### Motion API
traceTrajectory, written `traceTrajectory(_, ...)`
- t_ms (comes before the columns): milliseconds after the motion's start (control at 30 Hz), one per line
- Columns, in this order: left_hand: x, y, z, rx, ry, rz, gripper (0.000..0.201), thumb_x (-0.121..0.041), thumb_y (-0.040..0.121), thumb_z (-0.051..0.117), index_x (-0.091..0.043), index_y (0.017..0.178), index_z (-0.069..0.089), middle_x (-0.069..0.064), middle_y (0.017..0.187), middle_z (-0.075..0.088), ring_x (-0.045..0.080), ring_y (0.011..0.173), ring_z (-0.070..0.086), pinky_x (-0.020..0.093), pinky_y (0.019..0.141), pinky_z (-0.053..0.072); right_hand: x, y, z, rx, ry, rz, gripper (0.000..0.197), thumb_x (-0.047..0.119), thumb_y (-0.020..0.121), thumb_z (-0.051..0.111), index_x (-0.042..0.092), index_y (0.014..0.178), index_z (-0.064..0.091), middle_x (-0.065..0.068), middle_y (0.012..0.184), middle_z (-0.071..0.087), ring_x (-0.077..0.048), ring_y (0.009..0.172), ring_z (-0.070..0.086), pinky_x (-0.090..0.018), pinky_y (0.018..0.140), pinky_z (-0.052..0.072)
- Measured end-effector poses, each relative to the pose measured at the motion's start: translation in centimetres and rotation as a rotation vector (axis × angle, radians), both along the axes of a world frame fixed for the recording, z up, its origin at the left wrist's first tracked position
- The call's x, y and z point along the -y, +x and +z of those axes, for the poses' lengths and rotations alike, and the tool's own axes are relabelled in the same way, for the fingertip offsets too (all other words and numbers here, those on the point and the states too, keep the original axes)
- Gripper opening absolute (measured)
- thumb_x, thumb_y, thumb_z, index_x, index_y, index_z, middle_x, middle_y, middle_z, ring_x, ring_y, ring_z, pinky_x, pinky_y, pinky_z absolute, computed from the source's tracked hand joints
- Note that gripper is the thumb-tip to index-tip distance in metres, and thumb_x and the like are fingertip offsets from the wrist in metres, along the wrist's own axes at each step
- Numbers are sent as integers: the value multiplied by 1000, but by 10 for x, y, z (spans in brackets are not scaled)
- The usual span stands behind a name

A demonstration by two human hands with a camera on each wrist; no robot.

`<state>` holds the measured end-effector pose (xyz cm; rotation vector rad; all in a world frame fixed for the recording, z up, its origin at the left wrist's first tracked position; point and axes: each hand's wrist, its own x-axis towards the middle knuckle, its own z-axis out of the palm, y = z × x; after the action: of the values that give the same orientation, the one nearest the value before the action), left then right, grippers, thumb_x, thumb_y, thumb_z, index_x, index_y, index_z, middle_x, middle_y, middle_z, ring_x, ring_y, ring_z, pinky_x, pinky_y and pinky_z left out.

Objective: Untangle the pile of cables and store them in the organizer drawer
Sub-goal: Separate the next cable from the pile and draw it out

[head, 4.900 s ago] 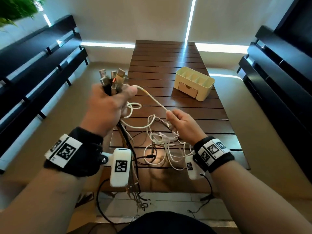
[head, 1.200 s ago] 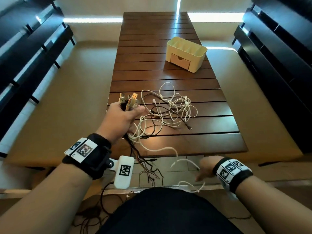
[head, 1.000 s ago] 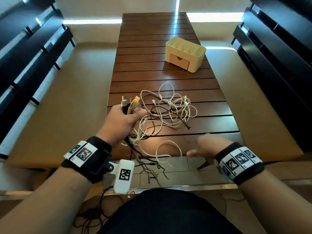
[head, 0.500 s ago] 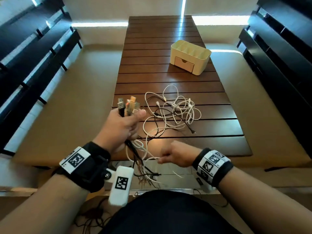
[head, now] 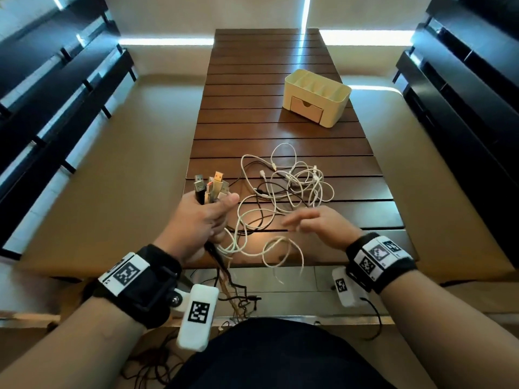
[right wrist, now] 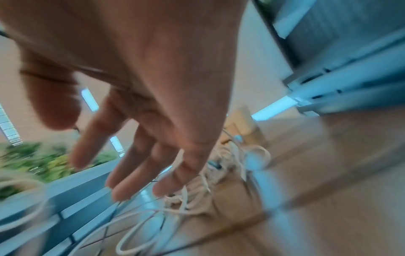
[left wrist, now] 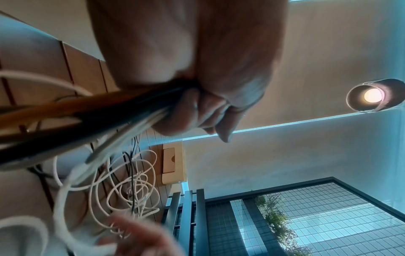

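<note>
My left hand (head: 206,217) grips a bundle of USB plug ends (head: 209,188) that stick up from the fist, above the table's near left corner; the left wrist view shows the fingers (left wrist: 203,107) curled round the cable bundle (left wrist: 83,119). White and black cables (head: 286,186) lie tangled on the slatted wooden table (head: 269,88), with loops (head: 280,256) hanging over the near edge. My right hand (head: 314,223) hovers over the near loops, its fingers (right wrist: 136,155) spread and holding nothing. The cream organizer (head: 317,96) stands farther back on the right, its drawer (head: 306,109) closed.
Dark slatted benches (head: 64,88) run along the left side and more (head: 463,94) along the right. Black cords (head: 241,299) dangle below the table's near edge toward the tiled floor. A beige floor surrounds the table.
The right hand came up from below the table edge, briefly held a white loop, then let go and now hovers with fingers spread. The left hand kept its grip on the plugs.
</note>
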<state>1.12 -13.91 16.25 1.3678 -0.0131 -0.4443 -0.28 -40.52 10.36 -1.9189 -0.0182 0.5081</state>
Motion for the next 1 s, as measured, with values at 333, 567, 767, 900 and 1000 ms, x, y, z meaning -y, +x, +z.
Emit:
traceTrajectory(333, 15, 2, 35, 106, -100, -140, 20, -17, 88, 66, -5, 85, 52, -3, 46, 27, 7, 33, 23, 17, 38, 20, -79, 15, 32, 284, -252, 505, 38, -4, 88, 52, 18, 112, 72, 14, 125, 61, -9, 113, 58, -29, 103, 44)
traceTrajectory(567, 1, 4, 35, 74, -11, -81, 34, -20, 87, 74, 6, 92, 52, -2, 48, 24, 9, 34, 22, 18, 41, 18, -63, 12, 4, 254, -471, 506, 15, 29, 94, 63, 18, 102, 69, 2, 110, 49, -16, 96, 55, -43, 91, 51)
traceTrajectory(767, -7, -5, 8, -61, 318, -253, 26, -16, 90, 70, -19, 66, 61, -3, 49, 35, 11, 38, 27, 20, 37, 26, -47, 21, 22, 226, -321, 346, 20, 33, 82, 59, 17, 93, 61, -2, 119, 40, -16, 105, 49, -30, 90, 44)
traceTrajectory(900, -24, -6, 6, -104, 392, -267, 18, -14, 91, 70, -7, 83, 55, 1, 51, 33, 13, 39, 27, 20, 39, 25, -18, 32, 23, 346, -455, 216, 21, 44, 94, 57, 27, 81, 60, 2, 116, 41, -13, 107, 47, -36, 102, 41)
traceTrajectory(1000, -30, -5, 4, -91, 401, -234, 19, -15, 90, 70, -7, 82, 55, 1, 51, 33, 13, 40, 27, 20, 40, 24, -3, 38, 22, 412, -616, 171, 25, 51, 97, 55, 33, 80, 59, 7, 131, 36, -13, 124, 36, -44, 112, 30)
